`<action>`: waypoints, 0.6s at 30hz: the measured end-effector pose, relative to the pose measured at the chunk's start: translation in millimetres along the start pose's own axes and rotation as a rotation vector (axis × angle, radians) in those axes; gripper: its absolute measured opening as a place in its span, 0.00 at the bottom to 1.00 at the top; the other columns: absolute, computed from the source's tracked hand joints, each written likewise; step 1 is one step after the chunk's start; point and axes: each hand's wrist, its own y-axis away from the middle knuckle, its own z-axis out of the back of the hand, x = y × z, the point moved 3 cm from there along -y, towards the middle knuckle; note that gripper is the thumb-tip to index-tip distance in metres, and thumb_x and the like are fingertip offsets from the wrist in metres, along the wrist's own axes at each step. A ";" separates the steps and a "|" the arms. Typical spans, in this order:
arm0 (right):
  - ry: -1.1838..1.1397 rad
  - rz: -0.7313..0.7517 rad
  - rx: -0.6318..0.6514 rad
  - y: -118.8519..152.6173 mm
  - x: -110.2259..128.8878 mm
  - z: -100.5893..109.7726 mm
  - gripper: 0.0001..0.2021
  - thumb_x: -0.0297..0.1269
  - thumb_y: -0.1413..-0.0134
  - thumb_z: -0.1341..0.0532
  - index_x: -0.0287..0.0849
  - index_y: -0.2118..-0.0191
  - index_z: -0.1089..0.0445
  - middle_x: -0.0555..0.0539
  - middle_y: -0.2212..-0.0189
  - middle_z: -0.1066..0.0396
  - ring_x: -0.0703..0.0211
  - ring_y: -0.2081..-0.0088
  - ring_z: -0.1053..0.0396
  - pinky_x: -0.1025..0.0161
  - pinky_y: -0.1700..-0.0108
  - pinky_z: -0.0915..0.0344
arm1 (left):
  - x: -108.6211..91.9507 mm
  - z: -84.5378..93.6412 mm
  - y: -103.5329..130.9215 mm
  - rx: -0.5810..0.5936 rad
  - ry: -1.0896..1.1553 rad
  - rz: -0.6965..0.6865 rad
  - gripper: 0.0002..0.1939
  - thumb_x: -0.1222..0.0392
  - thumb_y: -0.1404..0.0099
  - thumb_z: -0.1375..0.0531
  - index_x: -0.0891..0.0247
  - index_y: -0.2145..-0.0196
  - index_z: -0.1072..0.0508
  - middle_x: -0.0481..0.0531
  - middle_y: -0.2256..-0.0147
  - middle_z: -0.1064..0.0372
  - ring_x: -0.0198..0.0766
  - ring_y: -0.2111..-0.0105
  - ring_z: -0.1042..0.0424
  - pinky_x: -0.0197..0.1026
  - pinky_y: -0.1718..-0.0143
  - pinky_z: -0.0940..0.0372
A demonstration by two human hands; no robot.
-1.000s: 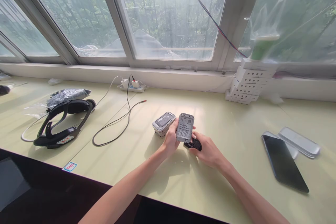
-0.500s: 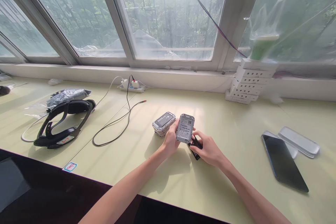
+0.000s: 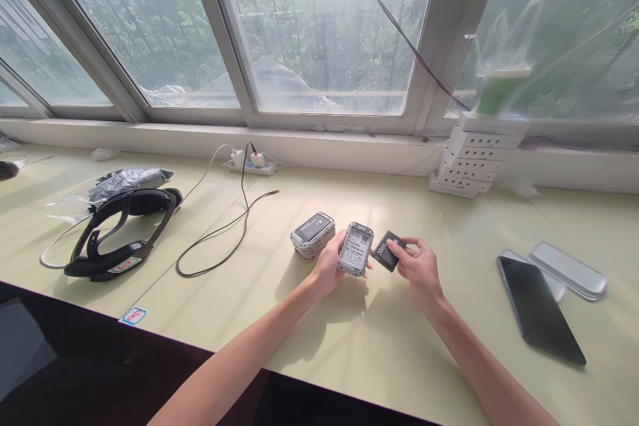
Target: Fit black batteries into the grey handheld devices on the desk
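My left hand (image 3: pixel 329 265) is wrapped round a small grey device casing (image 3: pixel 355 249), whose bare battery bay with a printed label and a square code faces me. Just to its right, my right hand (image 3: pixel 418 263) pinches a black battery (image 3: pixel 388 251) marked 3000, tilted and close to the casing's right side. Beyond my left hand stands a stack of similar grey casings (image 3: pixel 312 234); the top one carries a black battery reading 3000mAh. Some fingers of my left hand are hidden behind the casing.
On the left lies a black headset (image 3: pixel 124 233) by a silvery plastic-wrapped packet (image 3: pixel 130 185). A black cable (image 3: pixel 244 233) loops from the power strip (image 3: pixel 251 166). White boxes (image 3: pixel 472 160) are stacked at the back right, and a phone (image 3: pixel 542 309) lies near pale cases (image 3: pixel 569 269).
My right hand has lifted and turned the black battery, bringing it up beside the casing with its printed face showing. The casing in my left hand has shifted slightly right and down.
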 end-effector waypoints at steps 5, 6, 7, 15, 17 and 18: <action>-0.116 0.036 0.101 4.7 -1.2 -8.3 0.25 0.46 0.59 0.26 0.43 0.61 0.37 0.57 0.80 0.33 0.74 0.85 0.51 0.72 0.83 0.54 | 11.7 3.6 -2.2 0.041 -0.040 0.143 0.25 0.39 0.32 0.49 0.65 0.54 0.32 0.59 0.70 0.23 0.47 0.75 0.22 0.45 0.75 0.29; -0.109 0.056 0.107 5.8 -0.5 -9.1 0.24 0.46 0.58 0.26 0.43 0.60 0.37 0.57 0.80 0.33 0.74 0.86 0.51 0.72 0.84 0.54 | 12.6 2.9 -1.6 0.069 -0.054 0.168 0.27 0.37 0.32 0.49 0.65 0.54 0.31 0.59 0.70 0.23 0.47 0.75 0.23 0.44 0.74 0.29; -0.096 0.079 0.109 6.9 0.4 -9.6 0.24 0.46 0.57 0.27 0.44 0.59 0.37 0.56 0.79 0.33 0.74 0.86 0.50 0.72 0.84 0.53 | 12.8 1.9 -0.8 0.098 -0.071 0.189 0.28 0.36 0.33 0.49 0.65 0.55 0.31 0.59 0.71 0.23 0.46 0.76 0.23 0.44 0.74 0.29; 0.040 0.245 0.149 12.9 7.8 -12.0 0.20 0.47 0.48 0.32 0.45 0.53 0.34 0.51 0.69 0.29 0.72 0.87 0.42 0.70 0.86 0.45 | 5.6 -6.7 7.6 0.215 -0.175 0.128 0.28 0.49 0.44 0.30 0.64 0.52 0.34 0.59 0.63 0.26 0.44 0.69 0.23 0.41 0.73 0.29; 0.054 0.260 0.175 13.9 7.8 -13.0 0.19 0.47 0.47 0.33 0.45 0.53 0.33 0.50 0.68 0.29 0.72 0.87 0.42 0.69 0.87 0.44 | 6.4 -6.2 9.2 0.208 -0.217 0.133 0.29 0.50 0.45 0.30 0.62 0.52 0.37 0.58 0.64 0.26 0.44 0.69 0.23 0.42 0.73 0.28; 0.060 0.266 0.186 14.2 7.6 -13.5 0.19 0.47 0.47 0.33 0.45 0.53 0.33 0.50 0.68 0.28 0.72 0.87 0.41 0.69 0.87 0.44 | 7.1 -5.9 9.7 0.210 -0.230 0.135 0.28 0.50 0.44 0.30 0.62 0.53 0.39 0.57 0.65 0.26 0.43 0.69 0.23 0.42 0.73 0.28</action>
